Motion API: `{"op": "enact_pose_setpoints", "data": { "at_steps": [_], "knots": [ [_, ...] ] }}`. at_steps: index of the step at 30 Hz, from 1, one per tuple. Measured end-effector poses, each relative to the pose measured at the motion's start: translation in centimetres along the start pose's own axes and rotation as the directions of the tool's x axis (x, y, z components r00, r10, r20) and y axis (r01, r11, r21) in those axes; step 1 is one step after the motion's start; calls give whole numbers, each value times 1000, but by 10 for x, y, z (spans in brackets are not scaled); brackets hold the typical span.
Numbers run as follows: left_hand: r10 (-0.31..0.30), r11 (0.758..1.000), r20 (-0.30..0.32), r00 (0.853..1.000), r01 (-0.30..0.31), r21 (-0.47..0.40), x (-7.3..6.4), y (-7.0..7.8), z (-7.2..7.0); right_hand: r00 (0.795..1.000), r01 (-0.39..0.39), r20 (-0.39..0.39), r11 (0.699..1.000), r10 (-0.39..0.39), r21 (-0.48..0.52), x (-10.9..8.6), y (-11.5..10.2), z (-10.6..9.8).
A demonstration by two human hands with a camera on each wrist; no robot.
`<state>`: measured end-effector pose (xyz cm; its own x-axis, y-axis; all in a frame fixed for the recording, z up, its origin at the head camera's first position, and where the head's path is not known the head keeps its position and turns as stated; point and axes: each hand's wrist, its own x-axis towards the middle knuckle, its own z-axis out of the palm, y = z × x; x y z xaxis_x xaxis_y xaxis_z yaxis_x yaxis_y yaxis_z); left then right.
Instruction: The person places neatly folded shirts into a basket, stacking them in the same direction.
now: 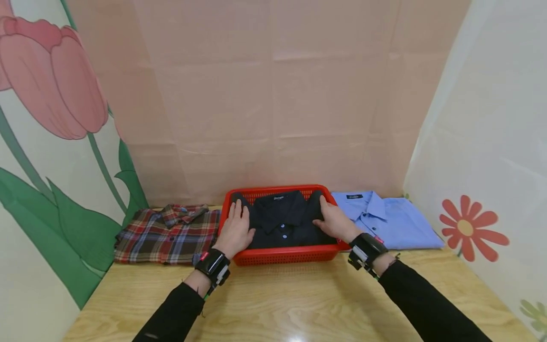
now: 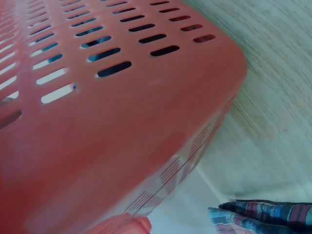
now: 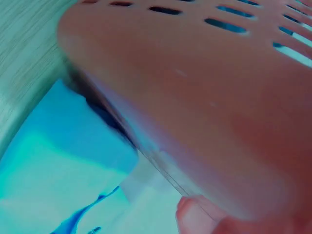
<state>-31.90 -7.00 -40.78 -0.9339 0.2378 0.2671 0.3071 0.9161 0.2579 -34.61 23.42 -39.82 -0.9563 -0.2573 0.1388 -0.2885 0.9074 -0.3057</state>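
Note:
A folded black shirt point(image 1: 284, 221) lies in a red slotted basket point(image 1: 286, 256) at the back middle of the wooden table. My left hand point(image 1: 236, 228) rests flat on the shirt's left side, fingers straight. My right hand point(image 1: 335, 220) lies flat on its right side, fingers pointing to the collar. The left wrist view is filled by the basket's outer corner point(image 2: 122, 122), with plaid cloth point(image 2: 263, 217) at the bottom right. In the right wrist view the basket wall point(image 3: 209, 97) is close up above blue cloth point(image 3: 63, 161), and part of a finger point(image 3: 195, 219) shows at the bottom edge.
A folded plaid shirt point(image 1: 168, 232) lies left of the basket and a folded light blue shirt point(image 1: 386, 218) lies right of it, touching it. Paper walls with flower prints close in the table point(image 1: 290, 304) on three sides.

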Motion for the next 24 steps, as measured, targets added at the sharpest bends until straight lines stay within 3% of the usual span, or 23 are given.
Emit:
{"op": "enact_pose_setpoints", "data": {
  "at_steps": [4,9,13,16,20,24],
  "knots": [
    [55,996,28,998,-57,69,0,-1,0,997,81,-6,992,-82,-92,-7,-7,4],
    [119,987,105,987,-130,99,2,-1,-1,983,173,96,966,-157,-194,-11,-17,4],
    [127,982,211,969,-152,111,3,0,-1,964,171,236,965,-123,-198,-12,-21,5],
    [119,981,282,952,-156,112,3,0,0,950,153,299,968,-88,-200,-12,-21,9],
    [123,983,323,938,-160,89,4,1,-1,948,102,317,977,-38,-189,-10,-21,11],
    [134,985,330,935,-162,60,6,1,-2,946,61,324,980,4,-189,-8,-22,10]
  ]
}}
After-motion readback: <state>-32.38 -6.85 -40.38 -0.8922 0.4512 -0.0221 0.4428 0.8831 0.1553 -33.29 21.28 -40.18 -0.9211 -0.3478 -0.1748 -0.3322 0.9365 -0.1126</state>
